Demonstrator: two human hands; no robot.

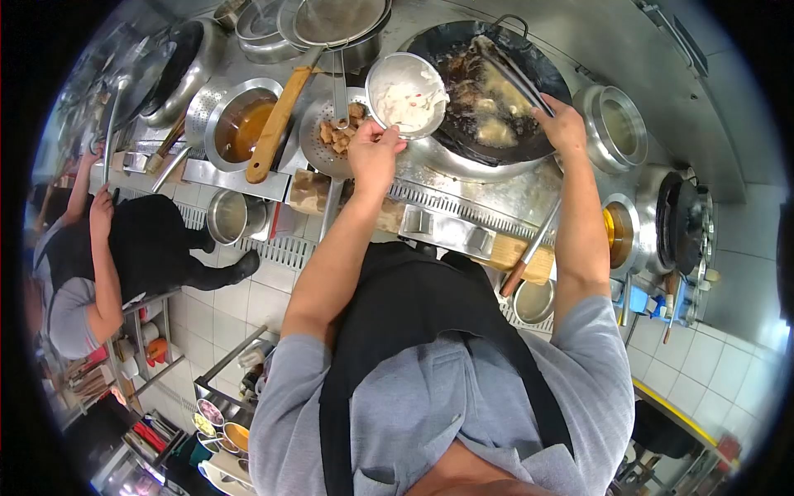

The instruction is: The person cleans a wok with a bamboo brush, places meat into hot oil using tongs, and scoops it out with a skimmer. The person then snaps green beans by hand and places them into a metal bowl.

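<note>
My left hand [375, 162] grips the near rim of a metal bowl [376, 93] with thumb and fingers. Inside the bowl lies a pale, wet mixture [405, 101] with small red bits. My right hand [564, 126] is closed round a pair of metal tongs [519, 76], whose tips reach over the far side of a black wok [542, 58]. A dark piece, hard to make out, is at those tips. Several pale, battered pieces [496, 134] sit in the wok's dark, bubbling oil.
Left of the bowl, a perforated strainer [311, 132] holds brown cubes [337, 139]. Beyond are a pot of amber liquid [217, 136], a wooden handle [277, 128] and a sieve [331, 21]. A lidless pot [637, 132] stands right. Another person [99, 248] works at far left.
</note>
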